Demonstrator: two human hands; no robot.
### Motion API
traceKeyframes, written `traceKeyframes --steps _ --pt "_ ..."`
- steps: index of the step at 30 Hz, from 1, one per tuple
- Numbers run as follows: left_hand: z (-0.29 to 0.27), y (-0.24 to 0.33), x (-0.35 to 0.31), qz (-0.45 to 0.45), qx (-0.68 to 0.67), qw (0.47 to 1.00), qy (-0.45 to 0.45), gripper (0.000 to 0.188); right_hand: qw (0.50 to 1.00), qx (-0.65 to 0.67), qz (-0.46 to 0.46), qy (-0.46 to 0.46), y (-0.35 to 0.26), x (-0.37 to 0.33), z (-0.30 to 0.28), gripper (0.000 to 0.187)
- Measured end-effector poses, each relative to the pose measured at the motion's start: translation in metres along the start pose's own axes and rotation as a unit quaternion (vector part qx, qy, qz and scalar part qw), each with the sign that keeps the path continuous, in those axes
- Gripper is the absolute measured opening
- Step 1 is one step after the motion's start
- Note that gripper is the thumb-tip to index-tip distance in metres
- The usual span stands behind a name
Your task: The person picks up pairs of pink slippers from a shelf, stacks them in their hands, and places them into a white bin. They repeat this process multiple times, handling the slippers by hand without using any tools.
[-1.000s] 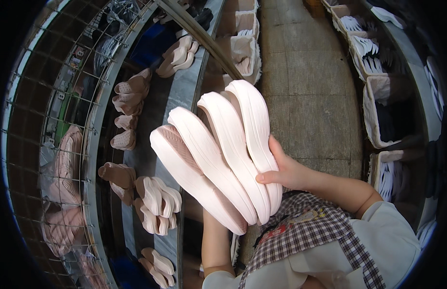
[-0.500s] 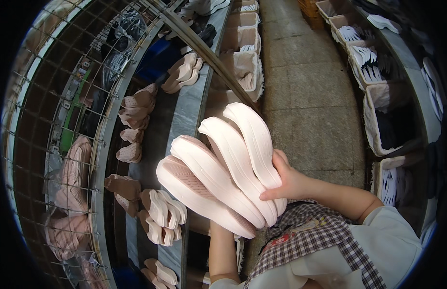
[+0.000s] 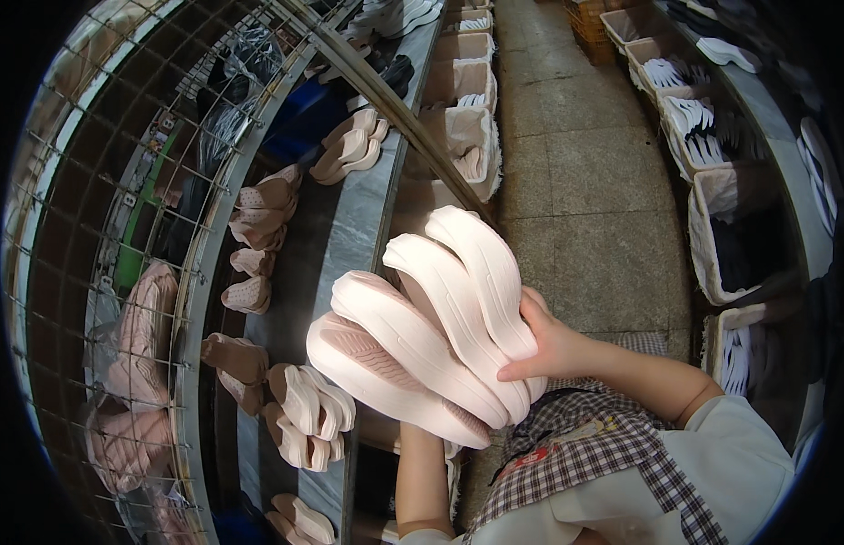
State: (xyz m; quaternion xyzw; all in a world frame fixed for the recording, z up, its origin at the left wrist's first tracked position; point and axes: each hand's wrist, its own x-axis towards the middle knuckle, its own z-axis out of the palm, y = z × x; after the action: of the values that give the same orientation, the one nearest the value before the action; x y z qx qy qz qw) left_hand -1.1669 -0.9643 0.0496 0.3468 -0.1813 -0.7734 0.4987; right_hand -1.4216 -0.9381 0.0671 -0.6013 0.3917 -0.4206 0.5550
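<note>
Several pale pink shoe soles are fanned out in front of me, their sides and one ridged tread showing. My right hand is closed around their right end, with the thumb across the nearest sole. From the lower edge my left forearm reaches up behind the bunch. The soles hide my left hand, so its fingers do not show. Left of the bunch, a stack of pale soles lies on the grey bench.
Beige and brown soles line the left bench behind a wire mesh rack. A metal bar slants across the bench. Cloth-lined baskets holding soles flank the tiled aisle. An orange crate stands far off.
The bunch of soles sits slightly farther right and lower in the picture, and the surroundings have shifted a little too. My right hand keeps the same grip.
</note>
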Motion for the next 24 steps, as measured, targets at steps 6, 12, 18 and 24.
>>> traceKeyframes --steps 6,12,18,24 --pt "0.002 0.004 0.004 0.015 -0.002 1.0 -0.002 0.042 1.0 -0.003 -0.004 -0.01 0.004 0.006 -0.007 0.11" --pt "0.006 0.007 0.011 0.018 0.001 1.0 -0.01 0.042 0.994 0.101 -0.017 -0.048 0.02 0.013 -0.01 0.108" --pt "0.006 0.007 0.008 0.038 0.0 0.999 -0.008 0.042 0.995 0.049 -0.041 -0.079 0.035 0.02 -0.017 0.112" --pt "0.024 -0.007 -0.011 0.052 -0.002 0.999 -0.008 0.042 0.99 -0.052 -0.12 -0.047 0.041 0.032 -0.023 0.098"
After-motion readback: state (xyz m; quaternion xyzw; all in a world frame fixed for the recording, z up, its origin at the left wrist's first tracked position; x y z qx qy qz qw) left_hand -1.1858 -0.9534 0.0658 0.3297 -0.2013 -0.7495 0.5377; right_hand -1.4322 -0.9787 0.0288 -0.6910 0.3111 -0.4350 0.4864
